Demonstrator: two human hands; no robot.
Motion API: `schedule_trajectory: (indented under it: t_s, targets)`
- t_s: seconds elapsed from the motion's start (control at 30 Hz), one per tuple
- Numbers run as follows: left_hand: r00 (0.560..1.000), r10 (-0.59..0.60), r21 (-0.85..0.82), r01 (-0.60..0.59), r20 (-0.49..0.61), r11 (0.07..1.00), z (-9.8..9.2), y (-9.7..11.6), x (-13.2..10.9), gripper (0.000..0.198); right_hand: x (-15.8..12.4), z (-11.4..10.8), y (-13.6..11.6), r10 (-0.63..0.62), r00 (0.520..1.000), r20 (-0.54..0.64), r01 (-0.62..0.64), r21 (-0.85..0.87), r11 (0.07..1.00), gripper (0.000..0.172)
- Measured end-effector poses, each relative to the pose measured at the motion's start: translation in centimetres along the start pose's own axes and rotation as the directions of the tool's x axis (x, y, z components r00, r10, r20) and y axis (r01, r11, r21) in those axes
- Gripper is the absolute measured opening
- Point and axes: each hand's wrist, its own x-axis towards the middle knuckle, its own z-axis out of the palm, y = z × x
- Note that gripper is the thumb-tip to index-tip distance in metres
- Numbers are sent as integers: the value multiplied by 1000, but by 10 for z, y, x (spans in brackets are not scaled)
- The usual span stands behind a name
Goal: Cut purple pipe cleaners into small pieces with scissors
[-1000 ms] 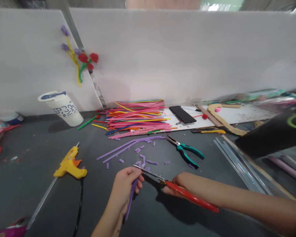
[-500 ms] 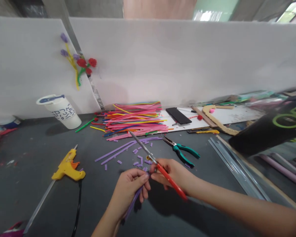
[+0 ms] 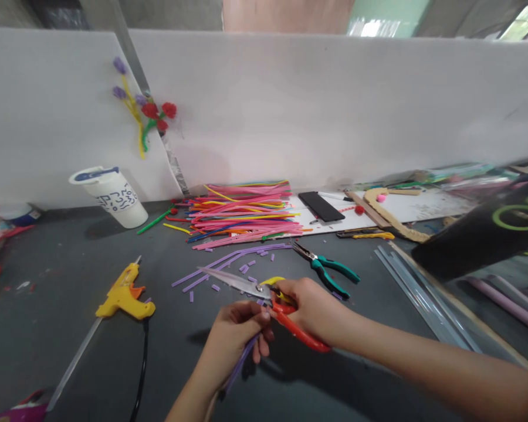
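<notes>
My left hand [image 3: 242, 331] is closed, thumb against fingers, around purple pipe cleaners [image 3: 241, 366] that trail down below the palm. Its fingertips sit just under the pivot of the red-handled scissors [image 3: 240, 283]. My right hand [image 3: 310, 308] is wrapped about the scissors' handles, with the blades pointing left above my left hand. A yellow curved piece [image 3: 273, 280] shows beside the handles; I cannot tell what it belongs to. Short purple cut pieces [image 3: 244, 269] and longer purple pipe cleaners [image 3: 215, 264] lie on the dark table beyond the blades.
A yellow glue gun [image 3: 125, 294] lies left. Behind are a white cup [image 3: 121, 202], a pile of coloured pipe cleaners [image 3: 246, 214] and a black phone [image 3: 321, 206]. Green-handled pliers [image 3: 334, 269], clear sticks [image 3: 422, 299] and a black bottle [image 3: 470, 234] lie right.
The scissors have turned so the blades point more to the left and lie lower. My right hand has shifted with them; my left hand keeps the pipe cleaners.
</notes>
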Motion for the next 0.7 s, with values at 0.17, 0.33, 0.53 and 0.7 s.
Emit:
schedule_trajectory:
  t_s: [0.17, 0.33, 0.53, 0.7]
  targets:
    - [1000, -1, -3, 1, -19, 1000, -1, 0, 1, 20, 4, 0, 1, -75, 997, 33, 74, 26, 997, 16]
    - [999, -23, 34, 24, -28, 999, 0, 3, 1, 18, 9, -6, 3, -7, 997, 83, 2, 54, 999, 5]
    - [999, -25, 72, 28, -40, 997, -2, 3, 0, 17, 15, -7, 4, 20, 995, 98, -33, 128, 991, 7]
    - [984, 87, 76, -75, -157, 994, -6, 8, 0, 17, 9, -18, 11, 26, 996, 84, -26, -9, 1000, 25]
